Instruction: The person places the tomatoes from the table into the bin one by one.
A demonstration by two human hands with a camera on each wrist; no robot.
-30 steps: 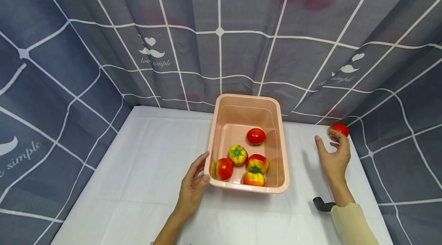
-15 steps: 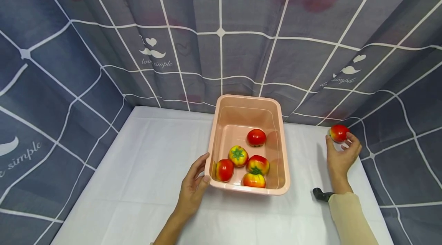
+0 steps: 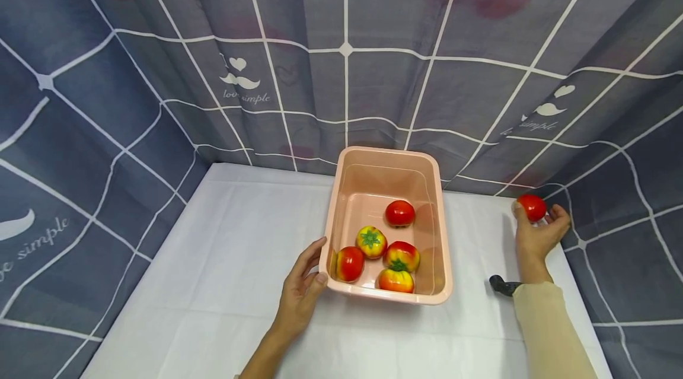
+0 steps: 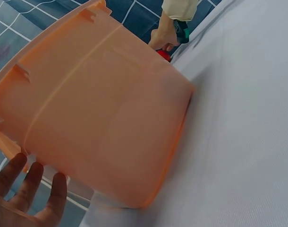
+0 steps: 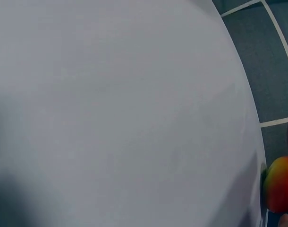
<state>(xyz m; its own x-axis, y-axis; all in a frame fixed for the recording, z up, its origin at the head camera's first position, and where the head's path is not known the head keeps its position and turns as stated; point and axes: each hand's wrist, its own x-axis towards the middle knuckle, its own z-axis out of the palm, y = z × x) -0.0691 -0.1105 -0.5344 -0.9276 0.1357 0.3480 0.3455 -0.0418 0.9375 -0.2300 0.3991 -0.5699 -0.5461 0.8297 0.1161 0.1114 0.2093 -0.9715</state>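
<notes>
A pink plastic bin (image 3: 442, 236) stands mid-table with several shiny red-and-yellow tomatoes in it; one shows its green star-shaped calyx (image 3: 371, 239). At the near left corner my left hand (image 3: 300, 296) rests against the bin's outside, thumb at the rim. The left wrist view has its straight fingers (image 4: 29, 187) touching the side. At the table's far right corner, my right hand (image 3: 539, 241) holds another tomato (image 3: 532, 206) between thumb and fingers. That tomato (image 5: 281, 184) shows at the right wrist view's lower right, fingertips just under it.
A white cloth covers the table (image 3: 240, 236). Grey-blue curtain (image 3: 299, 88) with white grid lines hangs behind and at both sides, close to the held tomato. A black device (image 3: 503, 285) is strapped to the right wrist.
My right hand has shifted right and brought thumb and fingers to both sides of the corner tomato. The left hand and the bin hold their places.
</notes>
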